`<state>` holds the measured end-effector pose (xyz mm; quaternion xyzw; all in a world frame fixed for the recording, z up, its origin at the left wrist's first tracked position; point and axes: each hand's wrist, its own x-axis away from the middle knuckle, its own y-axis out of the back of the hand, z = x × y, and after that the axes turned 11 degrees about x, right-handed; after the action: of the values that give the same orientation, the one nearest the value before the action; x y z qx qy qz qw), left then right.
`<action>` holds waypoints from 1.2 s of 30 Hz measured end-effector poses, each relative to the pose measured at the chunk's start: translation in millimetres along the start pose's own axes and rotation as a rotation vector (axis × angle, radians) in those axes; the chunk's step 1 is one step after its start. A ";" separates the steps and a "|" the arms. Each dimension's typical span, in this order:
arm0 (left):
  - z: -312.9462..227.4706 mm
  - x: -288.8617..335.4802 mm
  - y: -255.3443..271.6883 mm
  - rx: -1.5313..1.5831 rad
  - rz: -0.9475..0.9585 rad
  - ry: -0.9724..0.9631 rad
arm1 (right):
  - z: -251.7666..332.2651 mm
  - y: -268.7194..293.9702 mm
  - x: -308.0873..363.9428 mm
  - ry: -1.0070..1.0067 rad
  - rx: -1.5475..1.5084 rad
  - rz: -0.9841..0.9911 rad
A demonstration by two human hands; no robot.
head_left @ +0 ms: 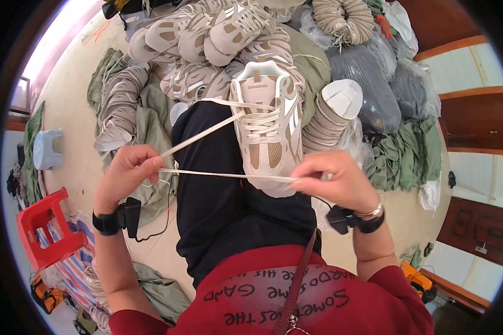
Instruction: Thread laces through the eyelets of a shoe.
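The left hand (pixel 129 173) is closed in a pinch, thumb against fingers, on a cream lace (pixel 229 175); the right hand (pixel 338 177) pinches the same lace farther along, its end poking out past the fingers. That stretch runs taut between them, nearly level. The beige shoe (pixel 266 146) rests on the person's dark trousers (pixel 212 162), toe toward the body, mostly beyond the hands and between them. Its toe is close to the right hand; whether they touch, I cannot tell. Another length of lace slants from the shoe's left side down to the left hand, and the lacing crosses the tongue.

Beyond, to the right, a dark grey plastic bag (pixel 366 92) bulges, its contents hidden. Just left of it, a curved stack of nested shoe parts (pixel 330 120) leans upward. More beige shoes (pixel 207 36) lie piled past the knees, beside an olive cloth sack (pixel 310 67) whose contents cannot be made out
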<state>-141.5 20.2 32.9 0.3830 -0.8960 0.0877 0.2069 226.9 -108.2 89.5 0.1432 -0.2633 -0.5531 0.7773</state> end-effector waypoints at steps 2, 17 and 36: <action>7.7 -3.1 -12.2 -0.504 -0.223 -0.304 | 5.8 -20.9 -19.5 0.092 0.079 -0.003; -3.4 -42.6 -138.5 0.022 -0.143 -0.547 | 9.0 -40.4 -51.9 0.030 0.086 0.034; 4.0 -80.6 -161.4 -0.199 -0.196 -0.652 | -31.6 22.5 -125.6 0.444 0.867 -0.287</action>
<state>24.0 -40.3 -6.2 0.4530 -0.8781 -0.1472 -0.0460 231.2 14.9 43.6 0.6015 -0.2746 -0.4503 0.6000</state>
